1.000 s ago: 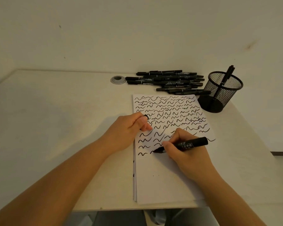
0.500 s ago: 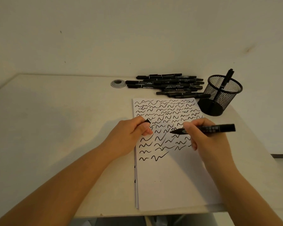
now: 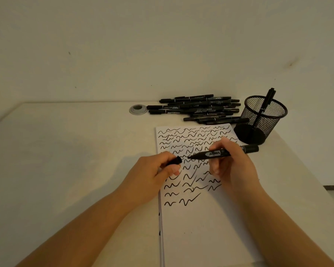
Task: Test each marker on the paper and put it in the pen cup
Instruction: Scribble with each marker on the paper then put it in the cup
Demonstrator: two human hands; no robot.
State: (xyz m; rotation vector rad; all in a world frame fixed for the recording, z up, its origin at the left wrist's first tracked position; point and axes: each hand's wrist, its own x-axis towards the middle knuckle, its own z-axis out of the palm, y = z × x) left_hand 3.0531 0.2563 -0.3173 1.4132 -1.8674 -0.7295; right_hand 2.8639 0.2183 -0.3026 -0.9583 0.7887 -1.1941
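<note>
so the right hand [image 3: 232, 162] has lifted the marker [image 3: 220, 153] off the paper [image 3: 201, 228], tip now aimed at the cap [image 3: 175, 161] pinched in the left hand [image 3: 154, 174], looks like recapping before the pen cup [image 3: 262, 120] far right.

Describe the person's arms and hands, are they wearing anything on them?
Nothing is worn. The left hand and the right hand are bare, without gloves, rings or a watch. Both forearms are bare to the frame's bottom edge, with no sleeve in view.
</note>
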